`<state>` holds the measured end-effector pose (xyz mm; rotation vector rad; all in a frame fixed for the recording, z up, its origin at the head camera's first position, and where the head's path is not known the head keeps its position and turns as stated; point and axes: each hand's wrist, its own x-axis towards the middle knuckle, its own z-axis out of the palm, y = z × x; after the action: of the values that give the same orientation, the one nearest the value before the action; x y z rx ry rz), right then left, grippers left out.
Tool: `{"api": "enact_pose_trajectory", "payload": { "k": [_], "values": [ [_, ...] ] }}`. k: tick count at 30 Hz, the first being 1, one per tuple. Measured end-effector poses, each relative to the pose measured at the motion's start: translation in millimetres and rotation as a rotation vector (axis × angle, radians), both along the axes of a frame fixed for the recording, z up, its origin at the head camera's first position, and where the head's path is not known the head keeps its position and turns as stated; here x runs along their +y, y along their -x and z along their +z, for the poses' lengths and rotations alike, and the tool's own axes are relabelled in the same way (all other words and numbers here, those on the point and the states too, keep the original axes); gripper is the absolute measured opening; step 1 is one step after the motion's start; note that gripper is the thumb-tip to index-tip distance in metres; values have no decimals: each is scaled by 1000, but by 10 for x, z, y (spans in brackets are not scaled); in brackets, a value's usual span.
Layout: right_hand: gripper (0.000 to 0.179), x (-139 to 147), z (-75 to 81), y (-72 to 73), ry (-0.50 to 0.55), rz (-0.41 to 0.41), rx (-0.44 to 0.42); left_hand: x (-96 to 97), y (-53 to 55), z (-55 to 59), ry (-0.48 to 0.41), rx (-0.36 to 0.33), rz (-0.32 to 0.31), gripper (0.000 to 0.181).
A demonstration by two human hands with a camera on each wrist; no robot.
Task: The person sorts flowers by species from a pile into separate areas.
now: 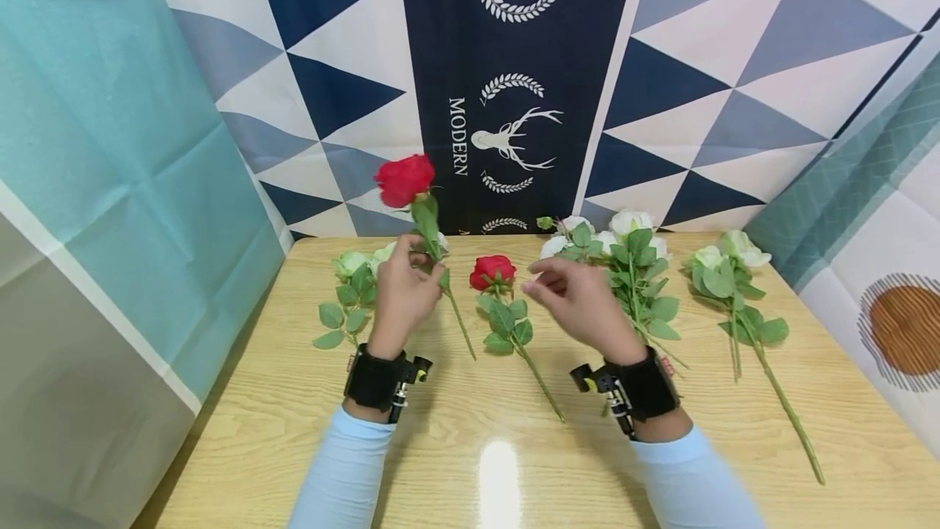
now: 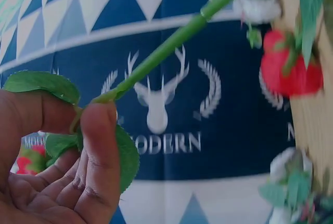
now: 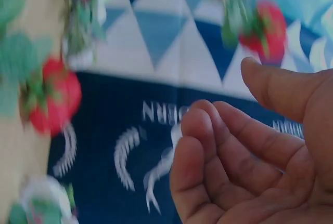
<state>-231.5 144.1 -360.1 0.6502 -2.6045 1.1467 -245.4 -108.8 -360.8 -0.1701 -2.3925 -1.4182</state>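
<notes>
Thumb and fingers of my left hand [image 1: 408, 291] pinch the stem of a red rose [image 1: 405, 180], raised above the table with its bloom up. In the left wrist view the green stem [image 2: 171, 44] runs from the pinch to the upper right, and leaves [image 2: 44, 84] stick out around the fingers. My right hand [image 1: 580, 300] hovers empty, fingers loosely bent and thumb apart from them in the right wrist view. A second red rose [image 1: 493, 272] lies on the table between the hands, its stem pointing toward the front.
White roses [image 1: 631, 223] with leafy stems lie behind the right hand. Farther right are pale green-white roses [image 1: 742, 250] with long stems. More pale roses [image 1: 352, 263] lie behind the left hand. A patterned cloth [image 1: 514, 47] hangs at the wooden table's [image 1: 441, 464] back edge.
</notes>
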Motion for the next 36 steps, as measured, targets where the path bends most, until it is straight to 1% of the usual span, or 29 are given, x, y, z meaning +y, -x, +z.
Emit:
{"api": "enact_pose_trajectory", "payload": {
  "k": [2, 4, 8, 10, 14, 18, 20, 24, 27, 30, 35, 36],
  "values": [
    [29, -140, -53, -20, 6, 58, -23, 101, -29, -12, 26, 5, -35, 34],
    [28, -259, -113, -38, 19, 110, -50, 184, -61, -14, 53, 13, -57, 34],
    [21, -435, -246, -61, 36, 152, -62, 286, -106, -24, 80, 36, -78, 33],
    [14, -477, -299, -63, 38, 154, -54, 312, -115, -31, 103, 58, -87, 32],
    [7, -500, -350, -61, 36, 147, -17, 353, -132, -25, 138, 67, -103, 31],
    [4, -521, -367, -56, 42, 155, 2, 366, -142, -15, 130, 72, -141, 32],
    [3, -534, -380, -47, 45, 170, 14, 360, -140, -15, 145, 98, -161, 33],
    [5, -556, -426, -18, 42, 174, 26, 334, -123, -26, 211, 182, -214, 32],
    [7, -565, -464, 1, 44, 173, 28, 301, -108, -31, 264, 221, -270, 34],
    [11, -570, -496, 14, 50, 182, 42, 252, -100, -19, 302, 236, -338, 37],
    [13, -577, -540, 27, 69, 221, 120, 152, -98, 31, 393, 287, -470, 45],
    [13, -579, -548, 30, 72, 235, 133, 133, -102, 41, 415, 299, -494, 44]
  ]
}}
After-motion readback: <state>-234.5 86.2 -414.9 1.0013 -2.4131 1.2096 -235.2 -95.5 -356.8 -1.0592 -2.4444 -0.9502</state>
